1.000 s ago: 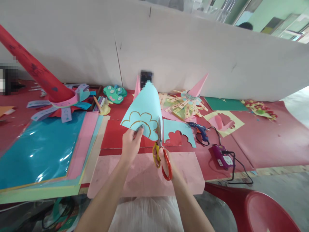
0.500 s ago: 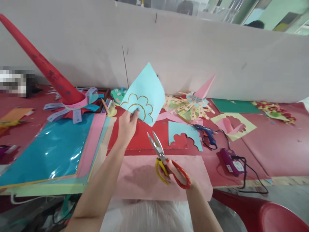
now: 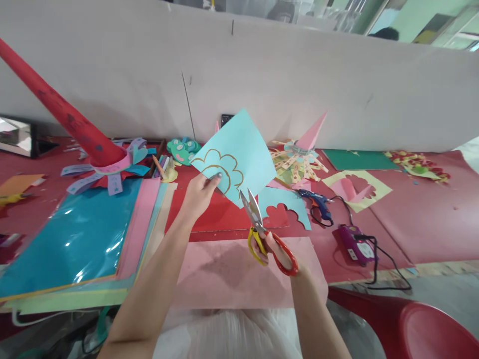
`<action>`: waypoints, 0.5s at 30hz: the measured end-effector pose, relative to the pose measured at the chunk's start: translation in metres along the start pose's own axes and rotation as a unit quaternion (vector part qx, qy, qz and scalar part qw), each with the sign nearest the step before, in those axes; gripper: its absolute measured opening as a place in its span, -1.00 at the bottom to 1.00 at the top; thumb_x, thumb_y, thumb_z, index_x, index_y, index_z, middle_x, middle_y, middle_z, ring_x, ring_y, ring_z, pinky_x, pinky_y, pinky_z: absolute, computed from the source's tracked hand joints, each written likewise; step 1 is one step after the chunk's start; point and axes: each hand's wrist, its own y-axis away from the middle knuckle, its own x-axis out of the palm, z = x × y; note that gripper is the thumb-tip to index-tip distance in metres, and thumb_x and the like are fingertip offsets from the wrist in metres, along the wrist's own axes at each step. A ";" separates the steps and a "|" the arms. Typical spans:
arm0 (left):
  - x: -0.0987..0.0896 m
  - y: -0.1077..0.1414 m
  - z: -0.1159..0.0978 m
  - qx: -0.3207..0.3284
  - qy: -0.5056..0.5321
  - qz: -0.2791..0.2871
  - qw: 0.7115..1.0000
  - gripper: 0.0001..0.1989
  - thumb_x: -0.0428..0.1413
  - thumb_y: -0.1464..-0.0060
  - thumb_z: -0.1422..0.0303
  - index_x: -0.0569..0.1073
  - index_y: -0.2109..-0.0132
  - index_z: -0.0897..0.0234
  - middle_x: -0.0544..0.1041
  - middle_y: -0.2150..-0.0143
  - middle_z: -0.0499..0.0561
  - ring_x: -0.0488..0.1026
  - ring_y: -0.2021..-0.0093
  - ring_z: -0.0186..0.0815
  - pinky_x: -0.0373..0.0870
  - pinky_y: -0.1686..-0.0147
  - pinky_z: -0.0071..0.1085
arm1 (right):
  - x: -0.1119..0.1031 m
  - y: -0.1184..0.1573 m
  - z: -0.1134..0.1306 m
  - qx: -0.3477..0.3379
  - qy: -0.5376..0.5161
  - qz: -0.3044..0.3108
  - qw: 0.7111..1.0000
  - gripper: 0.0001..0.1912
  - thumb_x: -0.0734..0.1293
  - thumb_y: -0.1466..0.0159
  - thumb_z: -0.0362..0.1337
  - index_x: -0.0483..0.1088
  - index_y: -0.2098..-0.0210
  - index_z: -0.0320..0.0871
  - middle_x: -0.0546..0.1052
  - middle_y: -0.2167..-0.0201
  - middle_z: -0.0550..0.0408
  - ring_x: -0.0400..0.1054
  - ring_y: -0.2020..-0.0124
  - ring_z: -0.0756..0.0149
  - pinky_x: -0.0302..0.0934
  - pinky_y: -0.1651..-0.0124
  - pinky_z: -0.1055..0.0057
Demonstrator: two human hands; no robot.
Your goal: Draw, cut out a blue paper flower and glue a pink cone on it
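Note:
A light-blue sheet of craft paper (image 3: 249,154) with a scalloped brown outline drawn on it is pinched in my left hand (image 3: 202,194), thumb on top. My right hand (image 3: 279,252) grips scissors (image 3: 258,227) by their red and yellow handles. Their blades are parted and point up at the lower edge of the blue paper; whether they touch it I cannot tell. Underneath are a red sheet (image 3: 213,214) and, closer to me, a pink sheet (image 3: 243,279). A blue offcut with scalloped cutouts (image 3: 299,204) lies right of the blades.
At left are a red cone hat (image 3: 82,119) and a stack topped by a blue plastic-covered sheet (image 3: 82,234). To the right lie a glue gun (image 3: 318,204), a purple power box (image 3: 355,244) with a black cord, and a yellow offcut (image 3: 377,184). A pink cone (image 3: 312,132) stands behind.
The blue paper has turned and spread flatter toward the right. The scissors have come up to its lower edge. The view has shifted slightly.

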 end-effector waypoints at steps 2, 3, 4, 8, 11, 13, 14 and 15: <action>0.002 0.002 0.000 -0.006 0.008 0.012 1.000 -0.65 0.01 -0.05 0.13 0.19 0.56 0.23 0.18 0.64 -0.12 0.20 0.56 -0.38 0.14 0.56 -0.50 | 0.002 -0.002 -0.001 -0.018 -0.013 0.033 0.999 -0.43 0.02 -0.26 0.24 0.26 0.47 -0.11 0.18 0.71 0.22 0.06 0.68 0.41 -0.01 0.53 0.37; 0.003 0.004 -0.001 -0.004 0.018 0.022 1.000 -0.65 0.01 -0.04 0.12 0.19 0.56 0.23 0.21 0.62 -0.11 0.22 0.54 -0.37 0.16 0.55 -0.50 | 0.003 -0.002 0.000 -0.024 -0.019 0.035 0.999 -0.43 0.02 -0.26 0.24 0.26 0.47 -0.12 0.16 0.71 0.24 0.04 0.69 0.42 -0.04 0.53 0.39; 0.003 0.005 -0.002 0.000 0.030 0.034 0.999 -0.66 0.01 -0.03 0.12 0.21 0.55 0.24 0.25 0.60 -0.10 0.25 0.52 -0.36 0.19 0.52 -0.49 | 0.004 -0.003 0.001 -0.027 -0.024 0.033 0.999 -0.43 0.01 -0.26 0.24 0.25 0.46 -0.12 0.15 0.70 0.24 0.04 0.69 0.43 -0.06 0.54 0.40; 0.003 0.011 -0.007 -0.001 0.041 0.063 0.997 -0.67 0.02 -0.04 0.15 0.22 0.56 0.24 0.24 0.62 -0.10 0.24 0.54 -0.37 0.19 0.52 -0.50 | 0.006 -0.002 0.008 -0.020 -0.030 0.018 0.999 -0.45 0.05 -0.25 0.24 0.20 0.46 -0.13 0.16 0.64 0.24 0.06 0.66 0.46 -0.04 0.53 0.43; 0.004 0.016 -0.009 0.002 0.020 0.065 0.998 -0.62 0.02 -0.05 0.18 0.12 0.61 0.22 0.11 0.67 -0.14 0.13 0.62 -0.41 0.10 0.59 -0.50 | 0.009 -0.003 0.011 -0.016 -0.029 0.003 0.999 -0.45 0.06 -0.24 0.25 0.20 0.42 -0.13 0.18 0.63 0.25 0.05 0.66 0.47 -0.01 0.54 0.44; 0.006 0.019 -0.009 0.010 0.018 0.067 0.998 -0.61 0.02 -0.06 0.19 0.10 0.62 0.22 0.09 0.68 -0.14 0.12 0.62 -0.42 0.09 0.59 -0.50 | 0.013 -0.005 0.010 -0.016 -0.032 -0.013 0.999 -0.45 0.06 -0.24 0.26 0.21 0.40 -0.13 0.18 0.64 0.26 0.03 0.68 0.49 0.01 0.54 0.45; 0.007 0.021 -0.009 0.012 0.017 0.064 0.998 -0.60 0.01 -0.06 0.20 0.08 0.62 0.22 0.08 0.68 -0.14 0.11 0.63 -0.42 0.08 0.60 -0.49 | 0.015 -0.007 0.009 -0.014 -0.034 -0.022 0.999 -0.45 0.06 -0.23 0.26 0.20 0.41 -0.13 0.18 0.65 0.27 0.03 0.69 0.49 0.02 0.55 0.45; 0.008 0.022 -0.009 0.011 0.016 0.059 0.998 -0.60 0.01 -0.07 0.20 0.07 0.62 0.21 0.07 0.68 -0.14 0.09 0.64 -0.42 0.07 0.61 -0.49 | 0.017 -0.008 0.008 -0.009 -0.037 -0.031 0.999 -0.44 0.05 -0.23 0.27 0.20 0.42 -0.13 0.17 0.67 0.27 0.03 0.70 0.49 0.03 0.56 0.46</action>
